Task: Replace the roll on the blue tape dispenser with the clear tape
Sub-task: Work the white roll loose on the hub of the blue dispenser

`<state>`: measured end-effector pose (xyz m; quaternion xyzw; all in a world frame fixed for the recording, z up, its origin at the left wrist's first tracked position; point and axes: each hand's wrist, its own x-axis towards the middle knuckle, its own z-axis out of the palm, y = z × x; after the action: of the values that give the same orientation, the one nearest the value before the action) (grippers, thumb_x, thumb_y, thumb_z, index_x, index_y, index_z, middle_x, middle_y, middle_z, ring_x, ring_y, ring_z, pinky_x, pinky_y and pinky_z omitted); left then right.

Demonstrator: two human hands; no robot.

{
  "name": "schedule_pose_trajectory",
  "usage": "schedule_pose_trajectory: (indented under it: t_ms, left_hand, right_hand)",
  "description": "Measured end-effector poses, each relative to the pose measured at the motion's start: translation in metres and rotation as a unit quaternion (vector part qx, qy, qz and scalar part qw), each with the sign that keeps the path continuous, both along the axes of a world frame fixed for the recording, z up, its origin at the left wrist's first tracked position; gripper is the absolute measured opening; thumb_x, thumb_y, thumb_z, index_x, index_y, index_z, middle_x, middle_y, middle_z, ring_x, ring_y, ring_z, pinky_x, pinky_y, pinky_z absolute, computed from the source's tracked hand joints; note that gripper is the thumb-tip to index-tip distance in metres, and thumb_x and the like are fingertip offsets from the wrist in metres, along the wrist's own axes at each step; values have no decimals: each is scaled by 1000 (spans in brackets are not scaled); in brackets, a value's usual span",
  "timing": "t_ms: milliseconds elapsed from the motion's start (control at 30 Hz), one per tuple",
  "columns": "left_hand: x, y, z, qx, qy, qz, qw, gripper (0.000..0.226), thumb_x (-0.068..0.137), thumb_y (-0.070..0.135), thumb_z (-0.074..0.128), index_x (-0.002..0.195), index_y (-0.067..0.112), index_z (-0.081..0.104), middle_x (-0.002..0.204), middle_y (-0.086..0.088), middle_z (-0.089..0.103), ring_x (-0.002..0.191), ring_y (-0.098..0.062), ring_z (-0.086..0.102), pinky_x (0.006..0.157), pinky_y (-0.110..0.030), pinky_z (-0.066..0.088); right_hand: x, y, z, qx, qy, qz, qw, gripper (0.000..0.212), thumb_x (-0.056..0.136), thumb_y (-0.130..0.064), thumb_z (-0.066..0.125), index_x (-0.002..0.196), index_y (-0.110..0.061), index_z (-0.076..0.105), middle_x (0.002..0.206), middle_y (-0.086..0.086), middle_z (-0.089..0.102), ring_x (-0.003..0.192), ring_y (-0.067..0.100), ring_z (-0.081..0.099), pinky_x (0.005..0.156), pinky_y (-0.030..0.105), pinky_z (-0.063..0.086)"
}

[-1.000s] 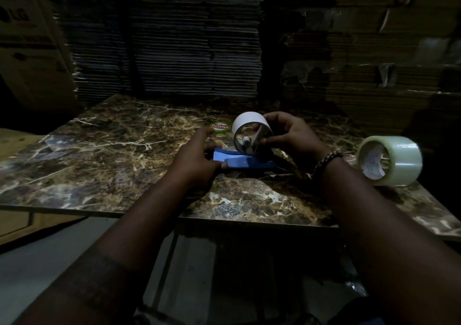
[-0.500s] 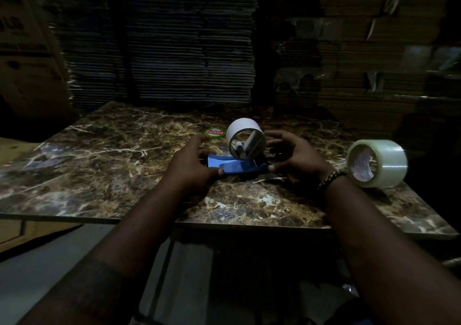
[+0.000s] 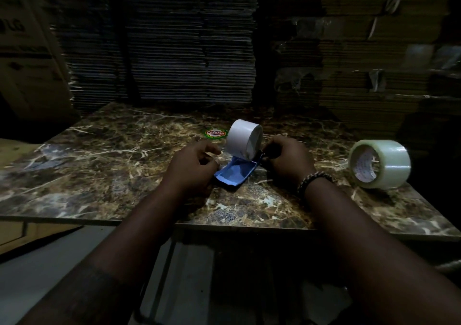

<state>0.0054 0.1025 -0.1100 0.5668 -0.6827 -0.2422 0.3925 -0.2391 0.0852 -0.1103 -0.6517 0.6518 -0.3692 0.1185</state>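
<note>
Both hands work at the blue tape dispenser [image 3: 233,175] near the middle of the bench [image 3: 104,175]: the left hand [image 3: 193,168] grasps its blue near end, and the right hand [image 3: 287,161] closes on its dark far side beside the white roll [image 3: 243,140], still mounted. To free this roll well, I think the left should press the dispenser down while the right pulls the roll straight off sideways. The clear tape [image 3: 379,166] waits near the right edge, well apart.
</note>
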Motion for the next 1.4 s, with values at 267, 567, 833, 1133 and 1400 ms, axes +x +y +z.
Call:
schedule_pose_trajectory:
  t_ms: [267, 567, 833, 1133, 1400]
  left_hand:
    - [-2, 6, 2, 18, -10, -75, 997, 24, 88, 14, 82, 108, 24, 74, 92, 3, 80, 76, -6, 77, 58, -16, 55]
    - [-1, 1, -3, 8, 12, -102, 995, 46, 82, 16, 88, 117, 28, 62, 108, 6, 74, 102, -10, 74, 86, -32, 60]
    - [-1, -3, -5, 11, 64, -146, 987, 67, 88, 20, 79, 146, 41, 53, 148, 1, 58, 133, -19, 60, 107, -46, 56]
    - [-2, -10, -7, -19, 79, -206, 975, 70, 92, 9, 71, 156, 23, 47, 160, 0, 49, 148, -17, 48, 118, -47, 47]
    - [-3, -11, -11, 1, 117, -231, 966, 51, 91, 8, 66, 142, 13, 62, 146, -6, 63, 137, -26, 61, 112, -59, 51]
  right_hand:
    - [6, 3, -1, 65, -36, 109, 991, 49, 84, -7, 81, 127, -27, 72, 118, -5, 77, 108, 12, 72, 97, 46, 61]
    - [9, 1, -4, 68, 51, 112, 990, 48, 85, -32, 75, 131, -41, 65, 125, -12, 74, 119, 16, 67, 106, 51, 52]
    - [5, 2, 7, 59, -222, 178, 957, 72, 85, 1, 78, 146, -30, 55, 135, 1, 65, 121, 28, 67, 88, 51, 64]
    - [19, -2, 9, 23, -240, 282, 929, 96, 75, -20, 89, 154, -46, 40, 153, 2, 51, 133, 23, 60, 104, 48, 57]
    - [17, -10, 4, 2, -288, 287, 914, 89, 74, 8, 86, 148, -29, 53, 144, 11, 59, 123, 28, 66, 91, 39, 62]
